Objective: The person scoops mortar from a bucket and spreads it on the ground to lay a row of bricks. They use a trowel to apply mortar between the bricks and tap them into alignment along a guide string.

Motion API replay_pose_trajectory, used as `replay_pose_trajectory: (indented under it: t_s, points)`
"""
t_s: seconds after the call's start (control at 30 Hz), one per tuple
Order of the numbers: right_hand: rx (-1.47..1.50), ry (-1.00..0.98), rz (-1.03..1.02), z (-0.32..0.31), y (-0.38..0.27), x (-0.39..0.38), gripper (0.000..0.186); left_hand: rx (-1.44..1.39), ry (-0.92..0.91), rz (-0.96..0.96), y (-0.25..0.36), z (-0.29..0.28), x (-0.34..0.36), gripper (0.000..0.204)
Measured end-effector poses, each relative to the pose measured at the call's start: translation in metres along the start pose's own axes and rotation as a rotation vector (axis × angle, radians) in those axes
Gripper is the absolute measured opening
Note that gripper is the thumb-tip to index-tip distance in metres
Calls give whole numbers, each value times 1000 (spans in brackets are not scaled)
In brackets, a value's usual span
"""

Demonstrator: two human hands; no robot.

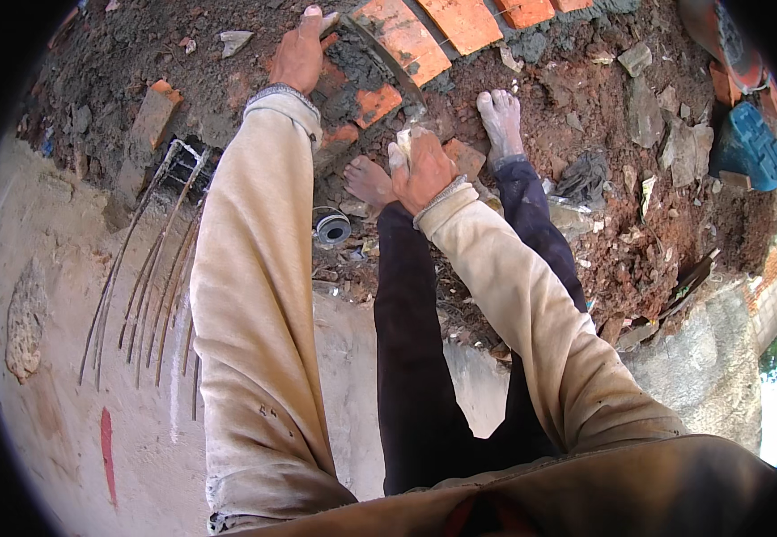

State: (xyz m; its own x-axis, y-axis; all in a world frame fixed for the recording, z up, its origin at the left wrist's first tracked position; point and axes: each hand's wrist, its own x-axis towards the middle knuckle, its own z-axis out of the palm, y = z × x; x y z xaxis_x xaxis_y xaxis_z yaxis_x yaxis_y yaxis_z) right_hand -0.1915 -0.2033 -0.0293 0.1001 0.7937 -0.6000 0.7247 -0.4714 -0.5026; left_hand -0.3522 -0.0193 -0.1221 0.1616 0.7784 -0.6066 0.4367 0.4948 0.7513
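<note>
My left hand grips the upper end of a long dark metal strip, which slants down beside a curved row of orange bricks set in grey mortar. My right hand is closed near the strip's lower end, around something pale that I cannot make out. Broken brick pieces and wet grey mortar lie between my hands. My bare feet stand on the rubbly soil either side of my right hand.
Bent rebar rods stick out over a concrete surface at the left. A small reel-like object lies near my left foot. A blue plastic object and stone chunks sit at the right among soil and debris.
</note>
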Motion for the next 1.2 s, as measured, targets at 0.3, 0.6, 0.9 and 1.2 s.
replay_pose_trajectory:
  t_s: [0.3, 0.6, 0.9, 1.2]
  points:
    - [-21, 66, -49, 0, -8, -5, 36, -164, -88, -127, 12, -5, 2, 63]
    - [-36, 48, -68, 0, 7, 14, 27, -75, -88, -21, 3, -6, 8, 64]
    - [64, 104, -97, -18, -5, 6, 25, 225, -35, 83, -7, 2, 4, 66]
    - [-22, 97, -59, 0, -2, -6, 31, 324, -1, 5, 5, 3, -6, 73]
